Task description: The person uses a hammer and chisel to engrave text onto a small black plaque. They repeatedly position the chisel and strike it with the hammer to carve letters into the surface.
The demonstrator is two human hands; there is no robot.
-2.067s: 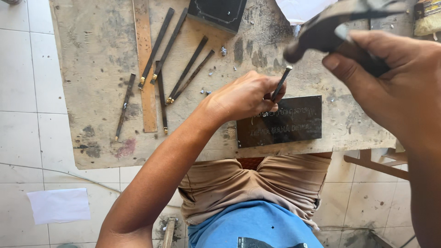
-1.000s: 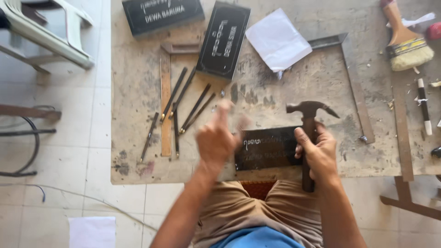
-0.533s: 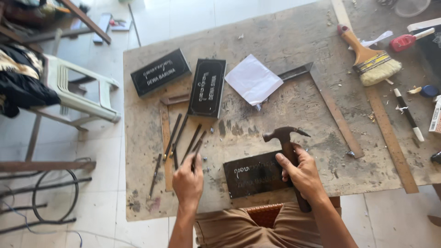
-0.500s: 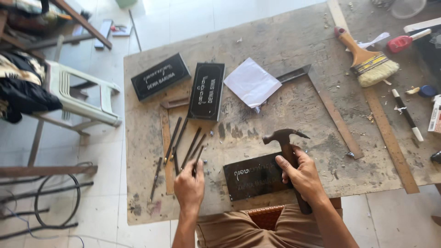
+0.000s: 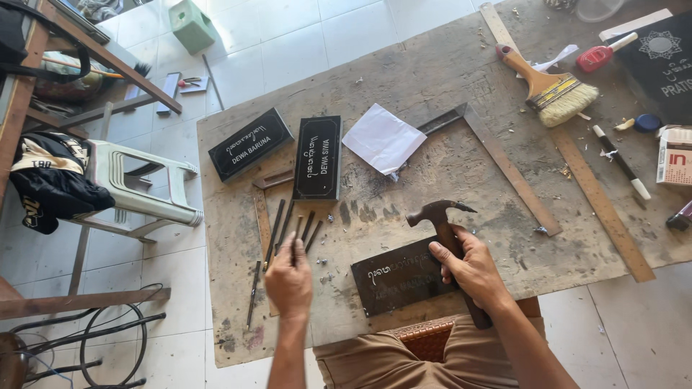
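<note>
At the near edge of the desk [image 5: 432, 79], the right hand [image 5: 472, 270] is clamped round the handle of a claw hammer [image 5: 447, 230], whose head rests just beyond the far edge of a dark engraved plaque [image 5: 400, 282] lying flat near the person. The left hand [image 5: 288, 277] is blurred over the near ends of a row of slim steel chisels [image 5: 288, 223]; its fingers look curled on one, but I cannot tell whether it is truly gripped.

Risks, as I judge them: the plaque sits close to the near desk edge, so a hard knock could push it off onto the lap. A loosely pinched chisel could roll against its neighbours and scatter them. The hammer, held low on the handle, could tip onto the plaque's face and mark it.

Containers: a clear tub [image 5: 595, 9] at the far right edge is cut off by the frame, contents not visible; a green box [image 5: 192, 23] stands on the floor far left, closed as far as I can see.
</note>
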